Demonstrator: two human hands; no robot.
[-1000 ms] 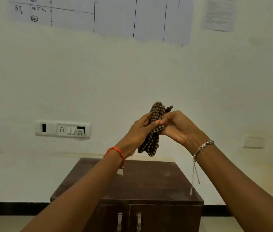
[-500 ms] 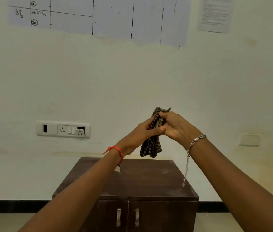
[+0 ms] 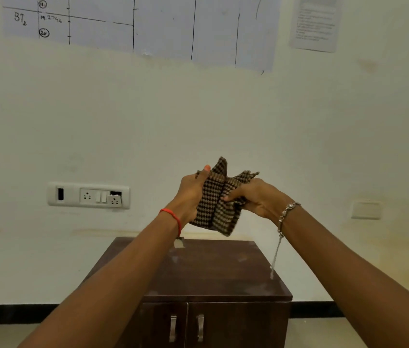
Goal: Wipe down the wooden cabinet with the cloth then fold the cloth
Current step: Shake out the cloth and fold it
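Note:
A brown-and-tan checked cloth (image 3: 217, 204) is held up in the air in front of the wall, above the dark wooden cabinet (image 3: 213, 272). My left hand (image 3: 190, 197), with a red thread at the wrist, grips the cloth's left side, thumb on top. My right hand (image 3: 256, 197), wearing a silver bracelet with a hanging chain, grips its right side. The cloth is bunched and partly spread between both hands, two corners sticking up. The cabinet has two closed doors with metal handles (image 3: 173, 327).
The cabinet stands against a cream wall. A white switch-and-socket panel (image 3: 88, 195) is on the wall at left, a small blank plate (image 3: 365, 209) at right. Paper charts (image 3: 148, 23) hang above. A black skirting strip runs along the floor.
The cloth, earlier pinched into a narrow bundle between both hands, is now pulled wider apart. My hands have separated slightly and lowered a little.

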